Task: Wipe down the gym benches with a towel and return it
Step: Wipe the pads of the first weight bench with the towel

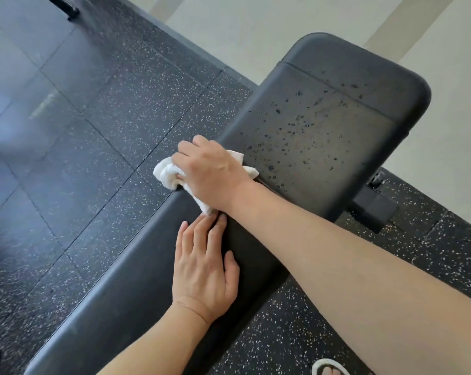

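Two hands: right hand (pixel 211 173) grips towel (pixel 166 174) on bench (pixel 323 136); left hand (pixel 203 269) rests flat.

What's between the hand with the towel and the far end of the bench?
In the head view, only bare bench pad dotted with wet drops lies beyond the right hand gripping the towel.

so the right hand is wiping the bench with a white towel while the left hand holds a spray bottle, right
Not quite. The head view shows the left hand holding no spray bottle: it rests flat, fingers straight, on the bench pad. The rest stands: the right hand grips the white towel against the bench, next to the droplet-speckled section.
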The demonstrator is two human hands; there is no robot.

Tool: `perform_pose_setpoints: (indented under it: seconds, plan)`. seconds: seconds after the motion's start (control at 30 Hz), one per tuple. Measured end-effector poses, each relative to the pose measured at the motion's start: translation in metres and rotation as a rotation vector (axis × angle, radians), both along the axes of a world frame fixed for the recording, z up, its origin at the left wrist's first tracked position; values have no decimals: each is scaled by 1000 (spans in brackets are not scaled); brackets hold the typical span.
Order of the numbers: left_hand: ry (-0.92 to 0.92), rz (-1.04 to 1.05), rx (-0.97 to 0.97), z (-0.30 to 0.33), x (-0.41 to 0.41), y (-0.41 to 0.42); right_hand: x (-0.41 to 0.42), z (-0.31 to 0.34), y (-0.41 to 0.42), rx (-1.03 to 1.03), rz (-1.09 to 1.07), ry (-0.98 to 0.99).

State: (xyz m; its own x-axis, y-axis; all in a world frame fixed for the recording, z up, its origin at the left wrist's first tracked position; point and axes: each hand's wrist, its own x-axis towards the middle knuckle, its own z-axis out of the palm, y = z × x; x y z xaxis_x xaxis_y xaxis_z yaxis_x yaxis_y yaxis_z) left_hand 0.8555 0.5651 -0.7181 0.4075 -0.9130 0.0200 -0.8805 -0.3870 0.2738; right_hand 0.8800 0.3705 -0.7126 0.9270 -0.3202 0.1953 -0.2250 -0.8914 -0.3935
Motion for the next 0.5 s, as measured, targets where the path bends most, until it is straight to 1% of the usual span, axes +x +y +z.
perform_pose_setpoints:
  seconds: [0.1, 0.23, 0.3, 0.37, 0.5]
  plan:
    - [-9, 5, 2, -2, 0, 2, -57, 3, 11, 84, -58, -86]
    - [1, 5, 0, 0, 0, 1, -146, 4, 33, 71, -144, -46]
    - [14, 8, 1, 0, -1, 1, -176, 3, 45, 79, -172, -47]
    - [20, 8, 2, 0, 0, 2, -186, 4, 55, 94, -222, -51]
    - [45, 17, 0, 2, -1, 3, -170, 12, 59, 109, -265, -69]
